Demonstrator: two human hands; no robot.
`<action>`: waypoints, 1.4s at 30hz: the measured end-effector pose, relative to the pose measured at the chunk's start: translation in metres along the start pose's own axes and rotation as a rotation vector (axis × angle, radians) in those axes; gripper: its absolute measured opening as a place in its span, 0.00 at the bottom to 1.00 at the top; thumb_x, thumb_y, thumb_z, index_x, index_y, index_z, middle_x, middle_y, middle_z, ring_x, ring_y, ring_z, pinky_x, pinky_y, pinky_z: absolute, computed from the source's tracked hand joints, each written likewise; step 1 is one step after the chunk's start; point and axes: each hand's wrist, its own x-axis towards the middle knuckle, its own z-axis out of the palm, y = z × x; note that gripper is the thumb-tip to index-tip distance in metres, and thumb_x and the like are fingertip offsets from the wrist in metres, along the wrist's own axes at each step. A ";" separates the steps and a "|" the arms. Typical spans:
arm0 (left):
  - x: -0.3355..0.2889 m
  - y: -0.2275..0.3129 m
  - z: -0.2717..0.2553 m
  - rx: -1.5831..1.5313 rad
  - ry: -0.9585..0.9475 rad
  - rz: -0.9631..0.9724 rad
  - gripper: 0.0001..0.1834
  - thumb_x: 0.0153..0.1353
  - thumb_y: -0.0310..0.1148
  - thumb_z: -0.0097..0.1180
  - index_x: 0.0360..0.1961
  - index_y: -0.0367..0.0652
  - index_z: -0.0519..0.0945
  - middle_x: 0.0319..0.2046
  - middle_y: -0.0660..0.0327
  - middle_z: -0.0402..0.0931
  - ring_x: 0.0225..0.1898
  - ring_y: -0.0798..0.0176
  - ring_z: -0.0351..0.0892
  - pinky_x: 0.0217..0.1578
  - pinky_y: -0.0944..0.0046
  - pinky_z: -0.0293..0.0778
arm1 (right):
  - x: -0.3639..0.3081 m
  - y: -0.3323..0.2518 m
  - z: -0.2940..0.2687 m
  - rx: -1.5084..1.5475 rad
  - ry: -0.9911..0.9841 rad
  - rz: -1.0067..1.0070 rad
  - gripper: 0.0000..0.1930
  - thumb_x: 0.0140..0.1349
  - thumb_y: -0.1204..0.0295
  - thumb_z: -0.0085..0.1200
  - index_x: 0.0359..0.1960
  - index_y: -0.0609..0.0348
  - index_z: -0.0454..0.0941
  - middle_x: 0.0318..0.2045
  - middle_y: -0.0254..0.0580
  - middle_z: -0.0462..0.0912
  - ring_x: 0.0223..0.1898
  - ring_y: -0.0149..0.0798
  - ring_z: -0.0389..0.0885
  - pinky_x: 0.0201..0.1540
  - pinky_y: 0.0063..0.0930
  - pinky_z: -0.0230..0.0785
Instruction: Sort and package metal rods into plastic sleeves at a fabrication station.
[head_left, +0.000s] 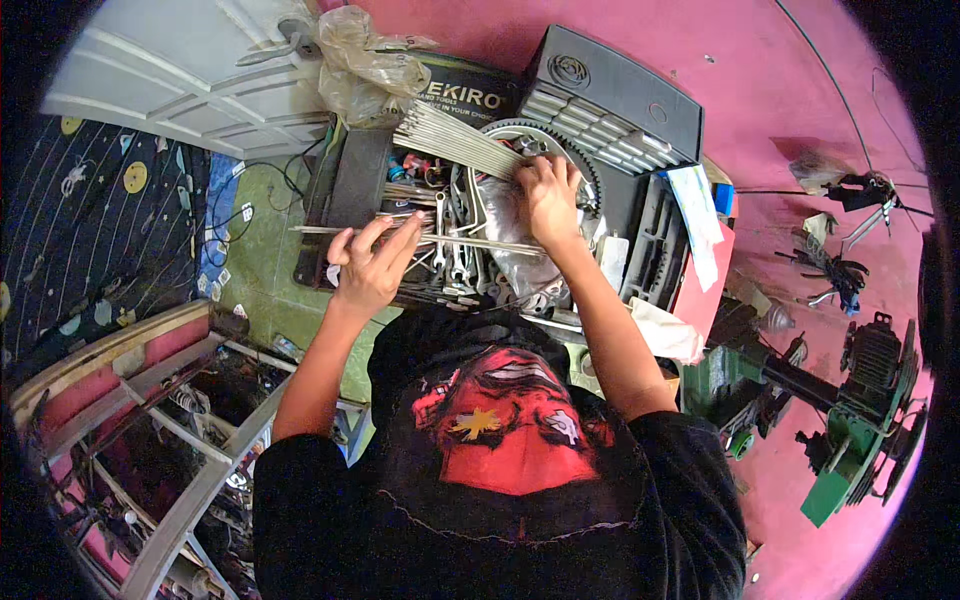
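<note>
My right hand (550,203) is closed round the lower end of a fanned bundle of thin pale welding rods (460,142), which slants up to the left. A few more rods (470,241) lie crosswise nearer to me, and my left hand (377,262) has its fingers closed on their left part. Below both hands, the tool tray holds several spanners (440,228) and a clear plastic bag (512,215). Behind my right hand curves a black toothed ring (588,172). My right fingertips are partly hidden behind the hand.
A dark vented box (620,95) stands at the back, beside a crumpled plastic bag (362,65). A white door (190,70) is at the far left. Nearer left is a metal frame rack (205,440) with parts in it. A green machine (845,440) stands at the right.
</note>
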 end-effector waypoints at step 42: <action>0.044 0.016 0.007 0.004 0.138 0.118 0.13 0.67 0.42 0.67 0.50 0.58 0.92 0.63 0.88 0.82 0.67 0.72 0.69 0.72 0.48 0.44 | -0.012 -0.078 -0.127 0.090 -0.029 -0.196 0.07 0.58 0.77 0.59 0.38 0.63 0.86 0.53 0.45 0.84 0.69 0.51 0.72 0.70 0.59 0.59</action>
